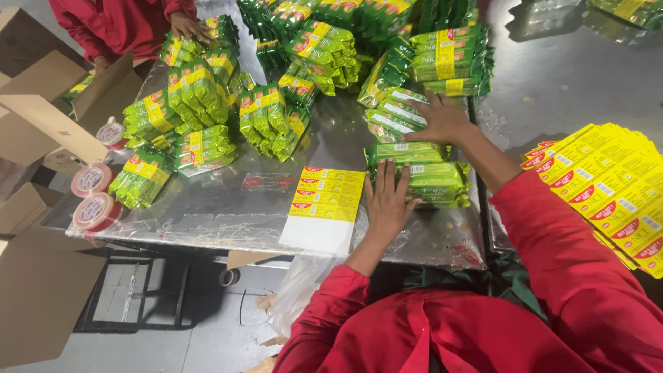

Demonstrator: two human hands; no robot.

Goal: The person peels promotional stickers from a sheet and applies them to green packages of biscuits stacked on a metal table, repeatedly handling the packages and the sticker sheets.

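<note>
My left hand (387, 200) lies flat on the metal table (228, 200), fingers apart, its edge against a low stack of green snack packs (435, 183). My right hand (442, 119) rests palm down with spread fingers on another group of green packs (394, 117) further back. Neither hand grips anything. A sheet of yellow and red stickers (328, 193) on white backing lies just left of my left hand. Both sleeves are red.
Many green packs with yellow bands (200, 97) cover the far half of the table. A thick fan of yellow sticker sheets (608, 186) lies at right. Tape rolls (93, 207) and cardboard boxes (41, 124) stand at left. Another person's hand (188, 26) touches packs at top left.
</note>
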